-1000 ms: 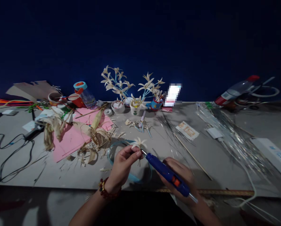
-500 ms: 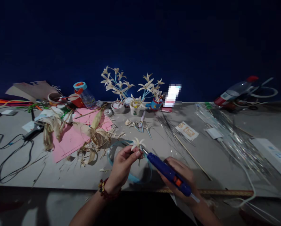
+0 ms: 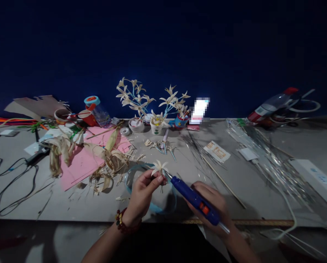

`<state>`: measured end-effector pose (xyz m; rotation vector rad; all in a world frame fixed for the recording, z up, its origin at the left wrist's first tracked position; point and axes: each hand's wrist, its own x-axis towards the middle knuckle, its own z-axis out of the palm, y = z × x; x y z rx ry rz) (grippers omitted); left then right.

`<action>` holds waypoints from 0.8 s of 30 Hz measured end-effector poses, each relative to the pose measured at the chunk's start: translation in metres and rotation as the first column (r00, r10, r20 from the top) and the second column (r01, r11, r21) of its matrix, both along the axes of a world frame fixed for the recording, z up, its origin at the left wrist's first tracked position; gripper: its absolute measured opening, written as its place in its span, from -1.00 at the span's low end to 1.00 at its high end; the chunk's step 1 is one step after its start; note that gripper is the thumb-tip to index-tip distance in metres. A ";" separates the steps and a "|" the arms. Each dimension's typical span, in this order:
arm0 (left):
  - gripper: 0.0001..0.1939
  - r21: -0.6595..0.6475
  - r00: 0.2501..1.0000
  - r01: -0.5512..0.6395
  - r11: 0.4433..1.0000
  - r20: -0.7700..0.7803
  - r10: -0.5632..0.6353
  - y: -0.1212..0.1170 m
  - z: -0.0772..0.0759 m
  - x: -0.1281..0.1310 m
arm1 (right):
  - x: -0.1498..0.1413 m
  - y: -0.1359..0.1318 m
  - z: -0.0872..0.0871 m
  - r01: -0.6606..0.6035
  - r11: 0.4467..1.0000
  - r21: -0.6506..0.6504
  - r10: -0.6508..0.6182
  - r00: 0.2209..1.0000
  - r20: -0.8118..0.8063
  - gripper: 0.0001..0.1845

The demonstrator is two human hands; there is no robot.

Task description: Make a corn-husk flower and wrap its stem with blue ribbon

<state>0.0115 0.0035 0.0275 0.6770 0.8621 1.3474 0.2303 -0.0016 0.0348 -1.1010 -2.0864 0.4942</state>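
Between the thumb and fingers of my left hand (image 3: 145, 187) is a pale cream flower (image 3: 160, 167) with pointed petals, its short stem showing below the fingertips. My right hand (image 3: 211, 199) is wrapped round a blue glue gun (image 3: 192, 199) with an orange switch and a clear glue stick at its back end. The gun's metal tip is at the base of the flower, by my left fingertips; whether it touches cannot be made out. Under my hands lies a loop of light blue ribbon (image 3: 159, 209) on the table (image 3: 97, 208).
Dried husks (image 3: 115, 157) and pink paper (image 3: 81, 166) lie to the left, near black cables (image 3: 18, 199). Finished flower sprays (image 3: 137, 96) stand behind a paper cup (image 3: 156, 128). Thin wires and a stick (image 3: 224, 182) lie right, beside a clear plastic bundle (image 3: 267, 160) and a power strip (image 3: 318, 179).
My hands, the flower and the glue gun keep nearly the same pose. The whole view has shifted very slightly.
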 end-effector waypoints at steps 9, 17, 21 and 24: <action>-0.80 -0.143 0.990 0.098 0.985 0.115 -0.082 0.005 0.007 0.003 | 0.020 0.006 -0.007 0.169 0.980 0.101 -0.152 0.976 -0.157 -0.87; -0.79 -0.223 0.974 0.136 0.965 0.209 -0.089 0.010 0.001 0.008 | 0.029 0.011 0.003 0.023 0.992 0.127 0.002 0.981 -0.193 -0.69; -0.77 -0.218 0.976 0.115 0.969 0.207 -0.069 0.012 0.002 0.009 | 0.028 0.015 0.014 -0.064 0.989 0.133 0.080 0.990 -0.118 -0.73; -0.76 -0.198 0.984 0.098 0.975 0.168 -0.065 0.012 0.002 0.008 | 0.027 0.016 0.014 -0.104 0.984 0.142 0.112 0.993 -0.046 -0.71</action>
